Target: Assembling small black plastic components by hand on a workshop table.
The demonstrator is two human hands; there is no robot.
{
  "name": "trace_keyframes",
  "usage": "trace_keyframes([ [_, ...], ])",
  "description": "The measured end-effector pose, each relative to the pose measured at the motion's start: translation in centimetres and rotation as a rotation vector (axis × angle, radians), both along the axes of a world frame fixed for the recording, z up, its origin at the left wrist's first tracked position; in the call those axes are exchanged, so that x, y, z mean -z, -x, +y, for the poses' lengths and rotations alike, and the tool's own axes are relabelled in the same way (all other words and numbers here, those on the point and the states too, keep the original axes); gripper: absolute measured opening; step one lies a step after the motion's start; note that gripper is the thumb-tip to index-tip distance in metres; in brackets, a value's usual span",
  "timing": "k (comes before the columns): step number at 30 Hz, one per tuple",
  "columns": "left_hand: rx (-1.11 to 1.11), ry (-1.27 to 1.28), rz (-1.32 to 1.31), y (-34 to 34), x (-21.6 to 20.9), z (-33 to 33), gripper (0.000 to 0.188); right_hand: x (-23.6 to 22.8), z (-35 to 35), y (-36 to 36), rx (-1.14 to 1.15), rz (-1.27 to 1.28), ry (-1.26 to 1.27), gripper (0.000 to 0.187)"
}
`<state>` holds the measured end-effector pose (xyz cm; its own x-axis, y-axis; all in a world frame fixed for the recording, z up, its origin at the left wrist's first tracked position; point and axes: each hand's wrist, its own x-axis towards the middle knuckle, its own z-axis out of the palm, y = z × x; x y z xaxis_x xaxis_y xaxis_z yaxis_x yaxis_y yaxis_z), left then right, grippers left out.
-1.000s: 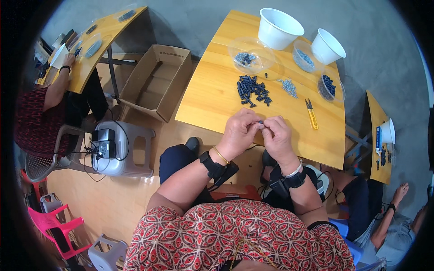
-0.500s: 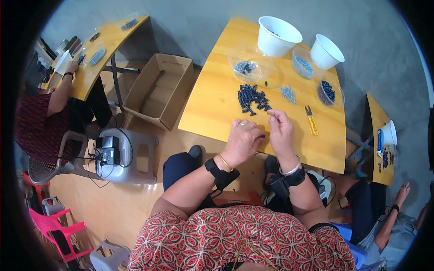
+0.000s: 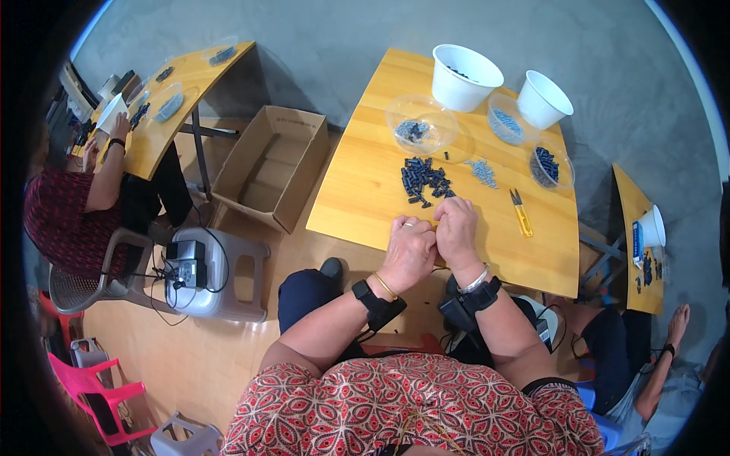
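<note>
My left hand (image 3: pixel 411 247) and my right hand (image 3: pixel 458 229) meet at the near edge of the yellow table (image 3: pixel 350 197). Both are closed, fingertips pressed together; whatever lies between them is hidden. Just beyond them is a heap of small black plastic pieces (image 3: pixel 422 180). To its right lies a scatter of small silvery pieces, perhaps screws (image 3: pixel 482 172). Yellow-handled thread snips (image 3: pixel 522 213) rest on the tabletop to the right of my right hand.
A clear bowl (image 3: pixel 392 121) of mixed pieces, two white tubs (image 3: pixel 465 90) and two smaller clear tubs (image 3: pixel 553 179) stand farther back. An open cardboard box (image 3: pixel 262 171) is on the floor at left. People sit at tables on both sides; a grey stool (image 3: pixel 228 285) holds electronics.
My right hand has moved left and in against my left hand. A small dark piece that showed at my left fingertips is now hidden. The view has tilted slightly.
</note>
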<state>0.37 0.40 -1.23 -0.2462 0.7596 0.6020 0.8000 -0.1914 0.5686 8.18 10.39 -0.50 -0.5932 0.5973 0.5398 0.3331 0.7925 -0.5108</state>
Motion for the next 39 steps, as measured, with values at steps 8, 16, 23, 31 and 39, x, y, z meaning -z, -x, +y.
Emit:
trace_keyframes([
  [8, -0.021, 0.006, -0.007, 0.0, 0.1, 0.1, 0.007, 0.4, 0.2, 0.2, 0.031, -0.07, -0.03, 0.009],
  [16, -0.049, -0.027, 0.021, 0.0, 0.5, 0.0, 0.01, 0.2, -0.1, 0.2, 0.045, -0.18, -0.081, 0.006],
  [23, 0.046, -0.119, -0.589, 0.3, -0.1, -0.1, 0.008, -0.6, 0.3, -1.1, -0.06, 0.425, 0.432, 0.006],
  [31, 0.216, -0.067, -1.555, 0.6, -1.4, -0.3, 0.011, -3.4, -3.8, -1.6, -0.232, 0.152, 0.154, 0.013],
  [39, 0.27, 0.045, -1.524, 0.9, -2.0, -1.0, 0.012, -2.3, -2.2, -2.5, -0.206, 0.182, 0.281, 0.01],
])
